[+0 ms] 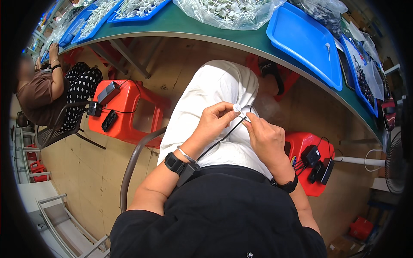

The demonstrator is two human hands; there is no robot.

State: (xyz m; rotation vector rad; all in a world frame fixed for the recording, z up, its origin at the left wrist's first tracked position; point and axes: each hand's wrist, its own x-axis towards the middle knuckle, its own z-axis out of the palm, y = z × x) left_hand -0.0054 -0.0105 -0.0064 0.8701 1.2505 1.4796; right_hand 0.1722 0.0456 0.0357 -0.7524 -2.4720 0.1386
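Above my lap, both hands meet at a small white part (237, 107) with a round head and a thin stem. My left hand (216, 119) pinches it near the round head with thumb and index finger. My right hand (265, 134) is closed with its fingertips on the stem end. What lies inside the right fingers is mostly hidden. A thin black cord (223, 137) runs over my white trousers and passes close to the fingertips.
A green table (172, 28) curves ahead, bearing a clear bag (230, 15) of white parts and a blue tray (303, 41) with one similar part. Red stools (124, 109) with black devices stand on both sides. A seated co-worker (47, 90) is at far left; a fan (393, 163) is at right.
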